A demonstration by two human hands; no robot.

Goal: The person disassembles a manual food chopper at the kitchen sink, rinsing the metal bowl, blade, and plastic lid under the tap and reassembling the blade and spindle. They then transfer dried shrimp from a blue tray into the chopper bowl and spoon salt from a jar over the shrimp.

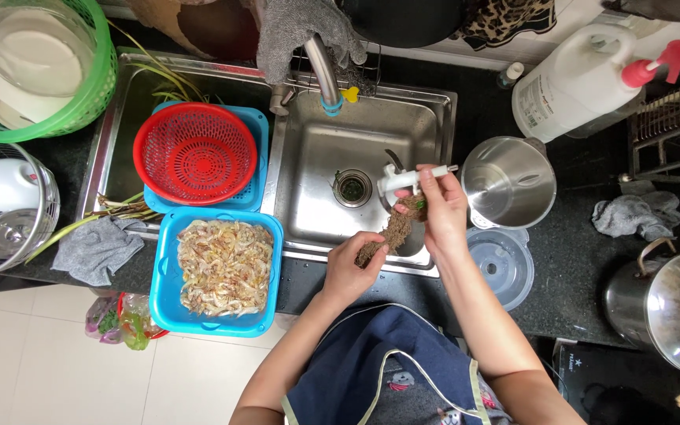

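My left hand point(349, 267) grips the lower end of a brown, fibrous scrubbing pad point(391, 232) over the front rim of the steel sink point(316, 157). My right hand point(438, 208) pinches the pad's upper end against a small white tool with a thin handle point(403, 179), held over the sink basin. The drain strainer point(352, 187) lies just left of the tool. Both forearms reach in from the bottom edge, above a dark blue apron point(371, 370).
A blue basket of small shrimp point(222, 267) rests left of the sink, with a red colander point(194, 152) in another blue basket behind it. A steel pot point(509, 181), a clear lid point(501, 264), a large lidded pot point(670, 311) and a white pump jug point(584, 75) stand on the right.
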